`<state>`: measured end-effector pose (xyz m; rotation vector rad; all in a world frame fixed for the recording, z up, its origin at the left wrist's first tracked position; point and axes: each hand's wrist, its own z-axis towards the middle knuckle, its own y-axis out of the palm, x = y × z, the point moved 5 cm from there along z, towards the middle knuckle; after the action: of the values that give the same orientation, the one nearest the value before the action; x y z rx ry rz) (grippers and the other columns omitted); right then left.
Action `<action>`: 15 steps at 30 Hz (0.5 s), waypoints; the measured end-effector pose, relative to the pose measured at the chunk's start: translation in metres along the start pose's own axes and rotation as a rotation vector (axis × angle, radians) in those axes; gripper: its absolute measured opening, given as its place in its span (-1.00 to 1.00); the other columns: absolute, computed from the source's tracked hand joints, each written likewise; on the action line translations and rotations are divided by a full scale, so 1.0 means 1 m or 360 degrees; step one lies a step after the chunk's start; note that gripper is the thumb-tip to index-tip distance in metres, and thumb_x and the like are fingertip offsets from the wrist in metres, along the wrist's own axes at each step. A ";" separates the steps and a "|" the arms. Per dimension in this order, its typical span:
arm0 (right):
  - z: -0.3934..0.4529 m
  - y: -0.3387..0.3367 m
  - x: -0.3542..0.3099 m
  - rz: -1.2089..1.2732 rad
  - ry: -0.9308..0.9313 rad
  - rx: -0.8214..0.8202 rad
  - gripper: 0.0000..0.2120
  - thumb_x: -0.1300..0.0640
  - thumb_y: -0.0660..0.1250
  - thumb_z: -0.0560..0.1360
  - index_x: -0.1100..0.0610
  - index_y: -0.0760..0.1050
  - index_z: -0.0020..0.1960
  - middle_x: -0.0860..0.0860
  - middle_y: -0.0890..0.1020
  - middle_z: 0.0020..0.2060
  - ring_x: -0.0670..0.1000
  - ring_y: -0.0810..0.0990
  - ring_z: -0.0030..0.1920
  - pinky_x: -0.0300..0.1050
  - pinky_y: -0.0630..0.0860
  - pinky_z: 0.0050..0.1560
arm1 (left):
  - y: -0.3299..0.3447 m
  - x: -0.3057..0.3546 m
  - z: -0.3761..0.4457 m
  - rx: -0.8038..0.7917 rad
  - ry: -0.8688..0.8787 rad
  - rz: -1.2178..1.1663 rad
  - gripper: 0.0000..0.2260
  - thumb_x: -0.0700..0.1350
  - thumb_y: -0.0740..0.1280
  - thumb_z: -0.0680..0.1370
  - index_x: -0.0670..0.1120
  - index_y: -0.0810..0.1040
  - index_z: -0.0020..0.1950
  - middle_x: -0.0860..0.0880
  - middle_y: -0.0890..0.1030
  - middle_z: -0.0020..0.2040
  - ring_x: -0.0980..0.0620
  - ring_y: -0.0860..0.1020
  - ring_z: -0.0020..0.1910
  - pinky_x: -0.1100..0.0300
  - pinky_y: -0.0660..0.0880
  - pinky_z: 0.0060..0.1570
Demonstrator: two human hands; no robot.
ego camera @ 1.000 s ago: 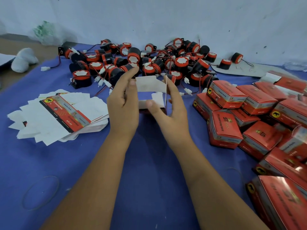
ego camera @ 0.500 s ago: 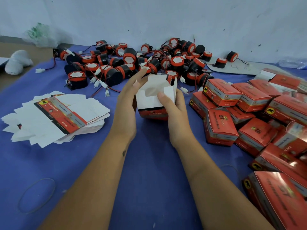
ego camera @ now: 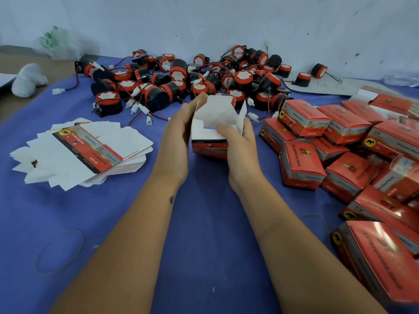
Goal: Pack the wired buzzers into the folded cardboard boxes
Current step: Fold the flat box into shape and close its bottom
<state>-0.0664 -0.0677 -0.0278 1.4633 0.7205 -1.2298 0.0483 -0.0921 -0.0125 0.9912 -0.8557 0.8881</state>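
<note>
A red cardboard box (ego camera: 209, 149) with a white inside stands on the blue cloth, its top flaps (ego camera: 218, 112) raised. My left hand (ego camera: 175, 134) grips its left side. My right hand (ego camera: 241, 143) grips its right side, the thumb lying across the front flap. The box's inside looks empty. A heap of black and red wired buzzers (ego camera: 181, 82) lies just behind it along the wall.
A stack of flat unfolded boxes (ego camera: 90, 150) lies at the left. Several closed red boxes (ego camera: 340, 146) are piled at the right. A rubber band (ego camera: 60, 251) lies near left. A white object (ego camera: 27, 80) sits far left by the cloth's (ego camera: 204, 234) edge.
The box went from half flat to squared up with its flaps raised. Both hands came nearer with it and closed around its sides.
</note>
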 end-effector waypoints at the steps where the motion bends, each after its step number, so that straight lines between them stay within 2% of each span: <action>1: 0.001 0.000 0.001 0.0018 0.0017 -0.0005 -0.74 0.24 0.28 0.52 -0.06 0.49 0.12 -0.02 0.66 0.06 0.02 0.64 0.04 -0.17 0.59 -0.12 | 0.000 0.000 0.000 -0.0012 -0.0010 -0.0072 -0.67 0.01 0.08 0.66 0.02 0.54 0.31 0.05 0.60 0.29 0.10 0.52 0.31 0.21 0.49 0.22; 4: 0.000 0.003 0.002 0.0052 0.0037 -0.0056 -0.76 0.24 0.26 0.53 -0.09 0.50 0.05 -0.03 0.67 0.01 -0.02 0.64 -0.04 -0.12 0.60 -0.08 | 0.000 0.002 -0.001 0.0026 0.0001 -0.0035 -0.71 -0.03 0.07 0.69 0.12 0.57 0.24 0.14 0.63 0.22 0.16 0.55 0.26 0.30 0.51 0.13; 7: 0.000 0.005 0.002 0.0040 0.0017 -0.0087 -0.77 0.24 0.26 0.54 -0.08 0.51 0.04 0.03 0.67 0.05 0.06 0.65 0.03 0.01 0.59 0.04 | 0.001 0.001 -0.002 0.0059 0.0041 0.0124 -0.72 -0.11 0.14 0.67 0.19 0.55 0.22 0.12 0.59 0.28 0.11 0.51 0.32 0.14 0.47 0.28; 8: -0.001 0.005 0.002 0.0020 0.0001 -0.0097 -0.76 0.24 0.25 0.55 -0.08 0.50 0.06 0.05 0.66 0.07 0.11 0.64 0.07 0.06 0.59 0.07 | 0.002 0.000 -0.003 0.0069 0.0040 0.0189 -0.70 -0.12 0.15 0.67 0.23 0.53 0.21 0.17 0.59 0.27 0.14 0.51 0.31 0.16 0.47 0.27; 10: 0.000 0.006 0.003 0.0000 -0.0030 -0.0139 -0.79 0.22 0.26 0.56 -0.02 0.50 0.13 0.08 0.66 0.08 0.13 0.64 0.10 0.09 0.61 0.06 | 0.002 -0.002 -0.003 0.0106 0.0019 0.0265 -0.65 -0.18 0.14 0.66 0.28 0.49 0.18 0.24 0.60 0.19 0.22 0.55 0.21 0.25 0.52 0.14; 12: 0.000 0.010 0.003 0.0130 0.0025 -0.0259 -0.79 0.06 0.26 0.59 0.02 0.50 0.21 0.05 0.66 0.09 0.07 0.66 0.08 -0.02 0.63 -0.01 | -0.003 -0.003 -0.001 0.0199 -0.0015 0.0299 -0.63 -0.23 0.13 0.66 0.26 0.48 0.17 0.16 0.60 0.18 0.16 0.58 0.15 0.24 0.54 0.05; 14: 0.001 0.012 0.002 0.0354 0.0131 -0.0347 -0.63 -0.14 0.13 0.62 0.03 0.51 0.27 0.05 0.66 0.13 0.05 0.65 0.11 -0.08 0.62 -0.04 | -0.007 -0.004 0.001 0.0283 -0.0059 0.0286 -0.65 -0.25 0.12 0.66 0.18 0.48 0.24 0.05 0.59 0.23 0.08 0.57 0.14 0.18 0.57 0.03; 15: 0.002 0.011 0.001 0.0413 0.0158 -0.0343 -0.57 -0.17 0.07 0.63 0.05 0.50 0.30 0.07 0.66 0.15 0.06 0.65 0.12 -0.09 0.62 -0.05 | -0.008 -0.004 0.001 0.0302 -0.0082 0.0260 -0.65 -0.25 0.11 0.66 0.14 0.47 0.27 0.02 0.58 0.25 0.05 0.57 0.14 0.19 0.57 0.00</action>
<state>-0.0572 -0.0730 -0.0248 1.3955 0.6828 -0.8599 0.0539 -0.0965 -0.0186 1.1235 -0.9179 1.1025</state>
